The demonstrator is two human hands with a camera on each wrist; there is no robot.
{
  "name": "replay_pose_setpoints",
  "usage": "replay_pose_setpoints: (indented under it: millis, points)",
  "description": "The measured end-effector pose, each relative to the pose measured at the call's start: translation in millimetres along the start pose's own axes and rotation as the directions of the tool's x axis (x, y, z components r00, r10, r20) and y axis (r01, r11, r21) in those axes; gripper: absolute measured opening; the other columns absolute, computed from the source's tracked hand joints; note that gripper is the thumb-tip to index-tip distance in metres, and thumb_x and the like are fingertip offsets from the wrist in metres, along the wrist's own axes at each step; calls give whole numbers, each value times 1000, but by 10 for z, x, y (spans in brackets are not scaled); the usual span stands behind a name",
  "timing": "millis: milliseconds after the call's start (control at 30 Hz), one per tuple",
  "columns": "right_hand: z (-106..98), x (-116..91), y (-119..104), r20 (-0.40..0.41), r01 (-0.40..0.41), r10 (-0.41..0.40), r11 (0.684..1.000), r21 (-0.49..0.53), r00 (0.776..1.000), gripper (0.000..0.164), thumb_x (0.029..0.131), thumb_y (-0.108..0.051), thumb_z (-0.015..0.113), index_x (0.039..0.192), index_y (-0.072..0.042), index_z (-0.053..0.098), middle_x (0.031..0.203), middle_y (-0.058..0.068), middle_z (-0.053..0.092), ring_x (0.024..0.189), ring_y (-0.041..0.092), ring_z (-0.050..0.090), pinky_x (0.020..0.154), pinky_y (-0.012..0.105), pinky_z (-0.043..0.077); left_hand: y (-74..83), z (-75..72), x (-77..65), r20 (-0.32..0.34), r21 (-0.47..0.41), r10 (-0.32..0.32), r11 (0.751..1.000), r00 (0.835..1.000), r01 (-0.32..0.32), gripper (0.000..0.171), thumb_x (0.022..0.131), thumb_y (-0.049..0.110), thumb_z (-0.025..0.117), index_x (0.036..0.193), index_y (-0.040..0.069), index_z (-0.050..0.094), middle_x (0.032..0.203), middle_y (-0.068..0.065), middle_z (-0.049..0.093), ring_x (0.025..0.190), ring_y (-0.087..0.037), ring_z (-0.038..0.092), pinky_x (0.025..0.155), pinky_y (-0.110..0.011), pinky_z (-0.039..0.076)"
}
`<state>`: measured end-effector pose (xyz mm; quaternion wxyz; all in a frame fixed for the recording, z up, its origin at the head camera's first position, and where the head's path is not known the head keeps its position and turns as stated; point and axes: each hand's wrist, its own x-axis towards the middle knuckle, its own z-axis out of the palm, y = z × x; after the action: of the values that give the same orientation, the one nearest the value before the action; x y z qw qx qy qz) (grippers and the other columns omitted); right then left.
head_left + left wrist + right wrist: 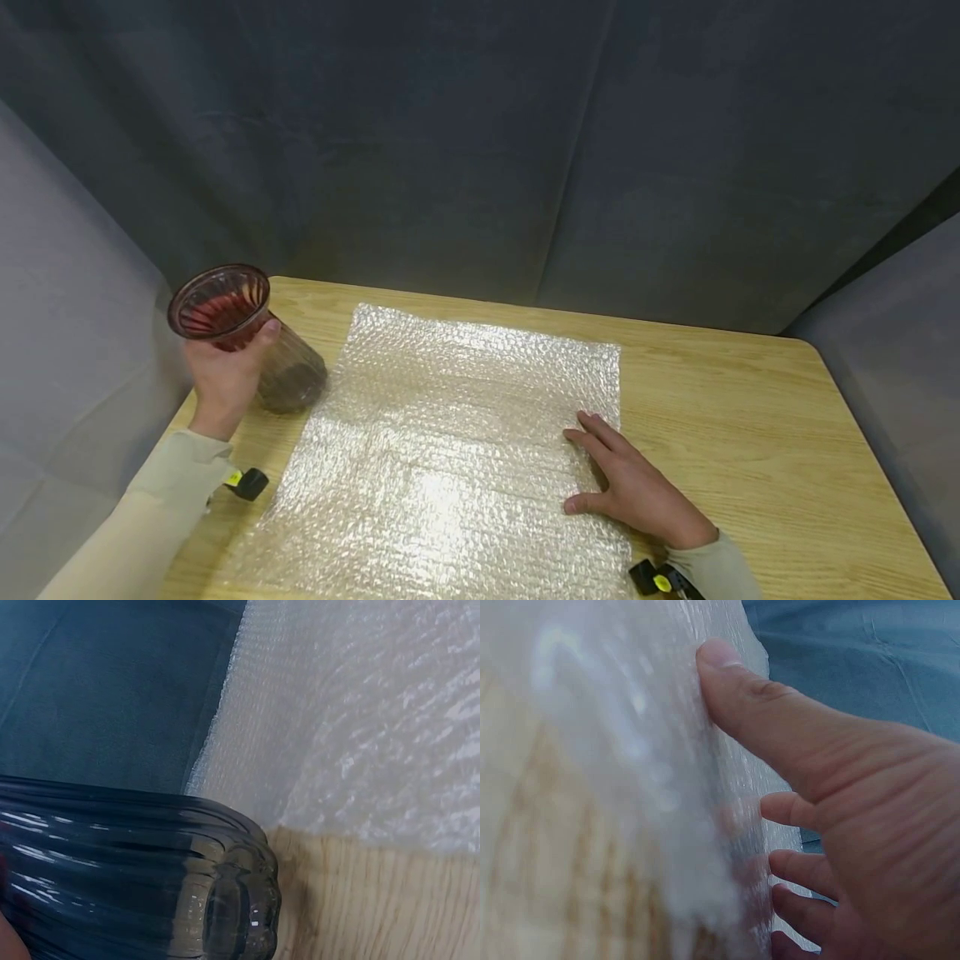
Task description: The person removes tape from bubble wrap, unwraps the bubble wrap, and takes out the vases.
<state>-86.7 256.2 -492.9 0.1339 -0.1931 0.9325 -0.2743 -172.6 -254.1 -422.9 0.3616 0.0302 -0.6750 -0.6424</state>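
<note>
At the table's left side, my left hand (228, 375) grips a ribbed glass vase (292, 375) below its flared, reddish rim. The vase leans, its mouth toward the upper left and its base beside the left edge of the bubble wrap. In the left wrist view the ribbed base of the vase (225, 892) shows close over the wood. A sheet of bubble wrap (450, 442) lies spread across the middle of the table. Over its right edge is my right hand (637, 483), fingers spread and thumb apart. The right wrist view shows that thumb against the bubble wrap (652, 727).
The light wooden table (750, 433) extends to the right of the bubble wrap. A dark curtain (450, 150) hangs behind its back edge. Pale grey panels stand at the left (67, 333) and right (892, 358). Each wrist carries a small black camera.
</note>
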Motion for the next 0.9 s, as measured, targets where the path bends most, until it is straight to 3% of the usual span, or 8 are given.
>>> replay_pose_setpoints:
  millis: [200,600,900]
  points:
    - [2,0,-2,-1,-9,9,1000,5,1000,97,77,-62,80,155,-13,47,171,16,26,157,47,25,117,65,41,-29,-11,4,14,22,9,1000,1000,-9,52,73,-9,82,120,8,68,94,9,74,74,-2,65,66,-13,52]
    - [25,3,6,-5,-5,5,1000,3,1000,96,78,-62,80,155,-14,47,171,15,27,157,45,26,117,65,42,-71,-18,15,-2,-86,-14,996,1000,14,58,72,-12,82,123,6,64,97,1,73,74,-5,67,64,-14,53]
    - [36,-1,11,-6,-12,12,1000,-1,1000,97,77,-63,79,155,-15,47,172,13,25,158,44,26,117,62,42,-91,-25,3,-6,30,-21,999,1000,22,63,75,-8,82,131,9,60,106,7,70,88,-4,67,75,-14,54]
